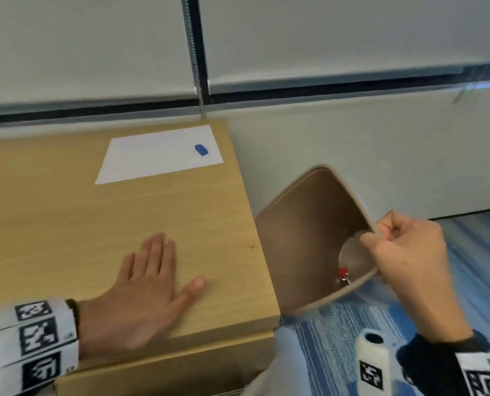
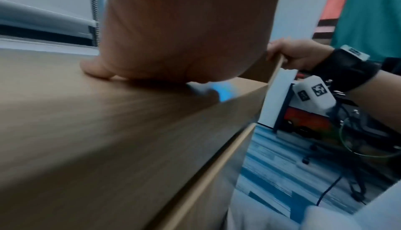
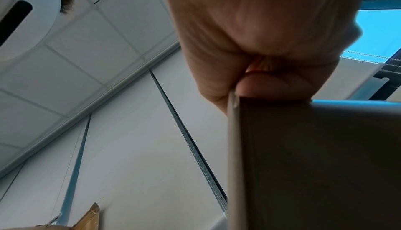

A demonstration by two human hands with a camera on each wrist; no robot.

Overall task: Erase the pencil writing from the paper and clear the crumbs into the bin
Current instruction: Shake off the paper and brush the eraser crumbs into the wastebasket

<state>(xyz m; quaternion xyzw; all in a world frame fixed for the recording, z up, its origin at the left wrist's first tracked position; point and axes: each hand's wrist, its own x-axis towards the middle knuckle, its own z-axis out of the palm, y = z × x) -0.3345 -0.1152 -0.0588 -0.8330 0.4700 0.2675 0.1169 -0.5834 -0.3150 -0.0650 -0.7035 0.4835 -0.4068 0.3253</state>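
A white sheet of paper lies at the far end of the wooden desk, with a blue eraser on its right part. My left hand lies flat on the desk near the front right corner, fingers straight and spread. My right hand grips the rim of a brown bin, held tilted beside the desk's right edge with its mouth facing me. In the right wrist view the fingers pinch the bin's wall. No crumbs can be made out.
A small red and metal item lies inside the bin. Window blinds and a white wall stand behind the desk. Blue striped carpet lies to the right. A chair base and cables show in the left wrist view.
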